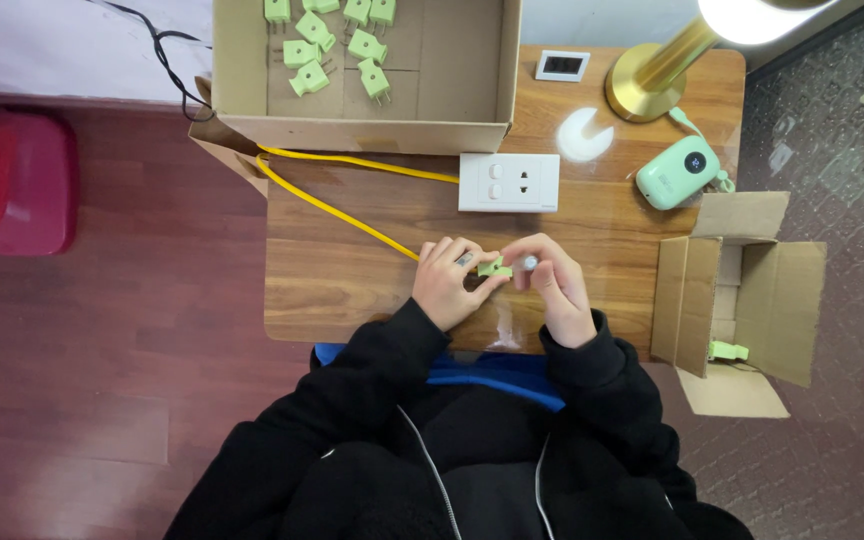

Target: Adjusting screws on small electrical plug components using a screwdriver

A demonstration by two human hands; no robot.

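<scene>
Green plug (495, 268) lies with its long axis running left to right, pinched between both hands just above the counter's (352, 280) near edge. Left hand (449, 283) fingers close on its left end; right hand (552, 285) fingers grip a small silvery tool (529, 262) touching its right end, and a yellow cable (342, 210) runs far-left.

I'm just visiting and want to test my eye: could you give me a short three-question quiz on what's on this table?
1. True or false: the large cardboard box holds several green plugs.
2. Which colour is the cable that runs to the left hand? A red, B yellow, C blue.
3. What white item lies just beyond both hands on the wooden table?

Key
1. True.
2. B. It ends at the left hand, which pinches a green plug together with the right hand.
3. A white wall socket panel.
</scene>
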